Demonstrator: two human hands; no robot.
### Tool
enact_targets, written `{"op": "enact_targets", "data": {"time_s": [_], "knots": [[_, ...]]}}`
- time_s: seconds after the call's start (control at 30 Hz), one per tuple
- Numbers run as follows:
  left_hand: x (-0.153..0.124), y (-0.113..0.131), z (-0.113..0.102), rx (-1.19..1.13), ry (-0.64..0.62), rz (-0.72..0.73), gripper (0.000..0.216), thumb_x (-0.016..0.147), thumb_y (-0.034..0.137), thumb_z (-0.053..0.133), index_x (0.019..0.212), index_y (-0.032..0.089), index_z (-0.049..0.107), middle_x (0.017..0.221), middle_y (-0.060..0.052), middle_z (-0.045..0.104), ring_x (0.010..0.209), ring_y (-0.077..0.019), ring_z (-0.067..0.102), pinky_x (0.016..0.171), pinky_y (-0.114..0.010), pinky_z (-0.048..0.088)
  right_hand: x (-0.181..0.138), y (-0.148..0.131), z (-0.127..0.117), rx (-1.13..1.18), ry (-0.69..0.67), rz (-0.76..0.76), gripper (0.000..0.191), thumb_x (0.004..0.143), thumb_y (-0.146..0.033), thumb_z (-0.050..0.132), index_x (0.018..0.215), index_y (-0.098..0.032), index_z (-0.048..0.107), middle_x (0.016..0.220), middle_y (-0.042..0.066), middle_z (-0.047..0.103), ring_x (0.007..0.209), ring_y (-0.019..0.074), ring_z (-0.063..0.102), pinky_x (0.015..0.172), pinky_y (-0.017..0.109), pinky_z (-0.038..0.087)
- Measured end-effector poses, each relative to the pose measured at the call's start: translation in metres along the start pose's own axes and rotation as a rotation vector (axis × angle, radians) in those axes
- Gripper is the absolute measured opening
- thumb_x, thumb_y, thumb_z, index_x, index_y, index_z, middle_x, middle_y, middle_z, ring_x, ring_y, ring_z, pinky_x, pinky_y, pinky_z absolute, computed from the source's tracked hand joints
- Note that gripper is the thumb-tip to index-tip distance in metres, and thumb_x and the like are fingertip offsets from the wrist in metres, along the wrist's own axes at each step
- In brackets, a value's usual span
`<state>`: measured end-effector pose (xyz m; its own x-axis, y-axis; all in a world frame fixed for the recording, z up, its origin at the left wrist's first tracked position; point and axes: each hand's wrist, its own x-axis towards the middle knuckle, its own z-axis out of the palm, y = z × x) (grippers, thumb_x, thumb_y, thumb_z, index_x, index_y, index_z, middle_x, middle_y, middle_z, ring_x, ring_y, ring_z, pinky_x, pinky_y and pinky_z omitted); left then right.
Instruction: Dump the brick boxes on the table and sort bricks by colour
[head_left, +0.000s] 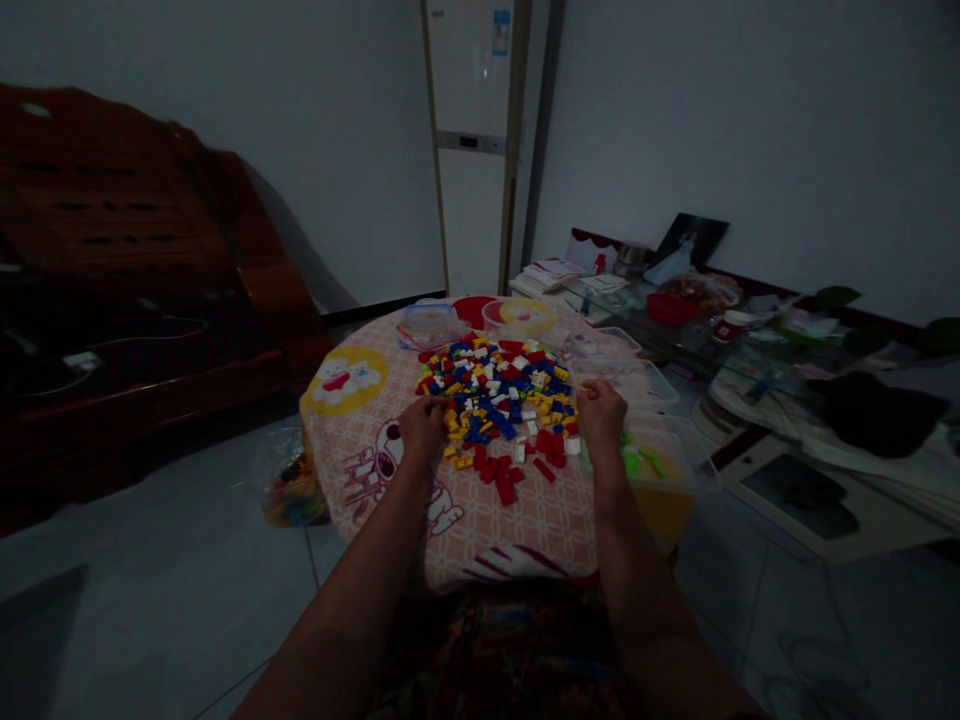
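A heap of small toy building bricks [491,385] in red, blue, yellow and white is spread over a patterned tablecloth [517,540]. My left hand [423,428] rests at the heap's left edge, its fingers drawn together by the yellow bricks. What those fingers hold, if anything, is hidden. Beyond the right edge, my right hand [602,410] is raised slightly with curled fingers in a pinch; its contents are too small to make out. Red bricks [506,485] lie loose at the near side, and a white brick [573,446] sits beside my right wrist.
Clear plastic boxes [645,385] line the table's right side, one holding green pieces [641,462]. More clear containers [431,324] stand at the back. A filled plastic bag [294,492] is on the floor at left. A cluttered glass shelf [637,300] stands at right, a wooden bench [150,380] at left.
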<state>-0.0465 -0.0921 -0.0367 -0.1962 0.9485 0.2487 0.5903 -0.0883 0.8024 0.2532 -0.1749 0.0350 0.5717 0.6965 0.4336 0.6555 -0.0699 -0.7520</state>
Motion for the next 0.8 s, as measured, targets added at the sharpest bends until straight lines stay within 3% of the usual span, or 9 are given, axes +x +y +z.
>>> {"op": "enact_targets", "data": {"time_s": [0.17,0.27,0.37,0.43,0.57,0.8], "knots": [[-0.002,0.002,-0.002,0.029,-0.009,0.000,0.034,0.082,0.019,0.055,0.100,0.023,0.084,0.103,-0.004,0.083,0.096,-0.0236,0.074,0.084,-0.031,0.052,-0.048,-0.019,0.034,-0.032,-0.324,-0.150,0.027,0.088,-0.016,0.057,0.106,-0.018,0.078,0.101,0.009,0.080,0.090,0.0218,0.073,0.086,0.031,0.055],[-0.001,0.002,-0.002,0.049,-0.008,0.000,0.033,0.083,0.020,0.055,0.101,0.023,0.084,0.104,-0.004,0.083,0.096,-0.0237,0.074,0.085,-0.031,0.052,-0.078,-0.031,0.058,-0.061,-0.477,-0.370,0.028,0.090,-0.015,0.063,0.113,-0.021,0.078,0.115,0.010,0.077,0.107,0.0234,0.071,0.098,0.035,0.054],[0.000,0.001,-0.001,0.051,-0.011,0.012,0.033,0.085,0.021,0.055,0.102,0.022,0.083,0.105,-0.006,0.082,0.097,-0.0237,0.074,0.086,-0.031,0.052,-0.101,-0.040,0.076,-0.044,-0.610,-0.611,0.033,0.094,-0.015,0.063,0.124,-0.022,0.076,0.141,0.012,0.068,0.131,0.0251,0.061,0.114,0.042,0.047],[0.000,0.000,0.000,0.045,-0.012,0.012,0.034,0.085,0.022,0.055,0.103,0.022,0.083,0.106,-0.006,0.082,0.098,-0.0235,0.074,0.087,-0.031,0.052,-0.109,-0.043,0.083,-0.064,-0.675,-0.694,0.032,0.097,-0.016,0.062,0.127,-0.021,0.075,0.149,0.013,0.063,0.138,0.0261,0.055,0.120,0.045,0.042],[0.000,-0.001,0.002,0.027,-0.006,-0.006,0.034,0.085,0.022,0.055,0.103,0.022,0.084,0.105,-0.006,0.082,0.095,-0.0235,0.074,0.087,-0.031,0.053,-0.109,-0.035,0.085,-0.137,-0.690,-0.681,0.026,0.101,-0.020,0.060,0.119,-0.021,0.078,0.144,0.012,0.067,0.138,0.0268,0.054,0.120,0.046,0.041],[-0.001,-0.001,0.001,0.036,-0.001,0.003,0.034,0.085,0.021,0.056,0.103,0.023,0.084,0.107,-0.004,0.082,0.099,-0.0242,0.074,0.089,-0.032,0.052,-0.089,-0.008,0.073,-0.151,-0.548,-0.537,0.024,0.094,-0.009,0.060,0.100,-0.019,0.081,0.116,0.012,0.076,0.118,0.0262,0.062,0.112,0.043,0.046]]}}
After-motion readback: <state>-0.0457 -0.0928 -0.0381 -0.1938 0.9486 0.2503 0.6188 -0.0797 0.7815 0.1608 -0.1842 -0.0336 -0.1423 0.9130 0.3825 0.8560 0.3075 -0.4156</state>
